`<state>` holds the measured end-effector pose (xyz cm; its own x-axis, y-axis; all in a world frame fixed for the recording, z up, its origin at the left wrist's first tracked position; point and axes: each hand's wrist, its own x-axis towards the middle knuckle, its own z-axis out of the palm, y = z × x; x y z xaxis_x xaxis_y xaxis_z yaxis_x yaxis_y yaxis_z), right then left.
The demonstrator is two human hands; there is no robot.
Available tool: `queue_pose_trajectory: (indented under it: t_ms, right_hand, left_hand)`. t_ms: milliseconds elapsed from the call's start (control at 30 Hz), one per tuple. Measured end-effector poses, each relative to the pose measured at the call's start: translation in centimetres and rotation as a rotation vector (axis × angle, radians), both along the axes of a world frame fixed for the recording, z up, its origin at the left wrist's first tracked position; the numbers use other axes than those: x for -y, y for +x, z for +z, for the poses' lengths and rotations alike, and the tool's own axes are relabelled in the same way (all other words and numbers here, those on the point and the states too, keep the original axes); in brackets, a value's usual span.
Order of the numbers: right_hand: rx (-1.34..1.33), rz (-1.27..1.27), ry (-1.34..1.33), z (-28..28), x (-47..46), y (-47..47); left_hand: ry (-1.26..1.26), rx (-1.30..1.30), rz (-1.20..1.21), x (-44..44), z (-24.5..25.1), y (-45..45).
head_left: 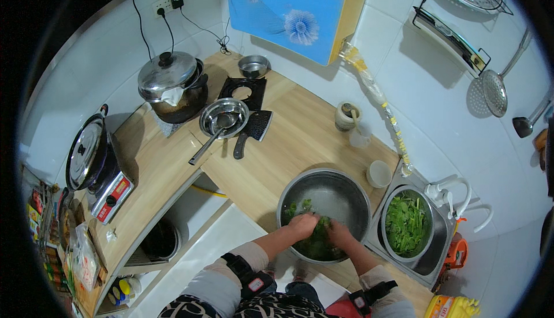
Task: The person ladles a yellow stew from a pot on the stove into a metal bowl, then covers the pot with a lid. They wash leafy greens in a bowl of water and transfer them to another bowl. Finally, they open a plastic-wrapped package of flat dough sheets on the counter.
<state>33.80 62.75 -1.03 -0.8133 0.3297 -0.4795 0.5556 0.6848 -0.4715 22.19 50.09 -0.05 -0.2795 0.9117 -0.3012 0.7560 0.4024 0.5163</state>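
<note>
A large metal basin (324,177) stands on the wooden counter right in front of me. Dark leafy greens (319,244) lie in its lower part, with a small sprig near its left wall. My left hand (304,226) is in the basin with its fingers on the greens. Close to its right, my right hand (337,233) also holds some of the greens; its fingers are slightly blurred. To the right, a metal bowl heaped with brighter leafy greens (406,225) sits in the sink (439,249).
Behind the basin are a white cup (379,174) and a mortar with pestle (347,117). Further left lie a cleaver (258,125), a metal bowl with a ladle (224,118), a lidded pot (173,91) and a portable stove (111,197). A white faucet (446,194) rises beside the sink.
</note>
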Motion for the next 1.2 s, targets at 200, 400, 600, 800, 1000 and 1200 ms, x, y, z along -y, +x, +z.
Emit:
queue_pose_trajectory:
  t_ms: [200, 400, 600, 800, 1000, 1200]
  right_hand:
    - [-0.191, -0.100, -0.024, 4.5, 0.7, -0.4]
    - [-0.070, 0.229, 0.269, 6.2, 1.0, 0.4]
    - [0.287, 0.367, 0.342, 7.3, 1.7, -0.5]
    - [-0.066, 0.171, 0.326, 10.3, 0.4, -1.3]
    - [-0.430, -0.103, -0.062, 9.4, 1.1, -0.3]
    - [-0.192, 0.328, 0.393, 8.3, 1.7, 0.4]
  left_hand:
    - [0.062, -0.133, -0.006, 0.5, 2.1, -0.7]
    - [0.001, -0.145, -0.055, 1.1, 4.0, -0.9]
    - [-0.254, -0.251, -0.181, 0.9, 3.7, -1.0]
    - [0.163, -0.429, -0.171, 1.4, 4.5, -1.8]
    - [0.307, -0.413, -0.144, 1.4, 4.6, -2.7]
    - [0.086, -0.418, -0.120, 0.1, 5.0, -3.0]
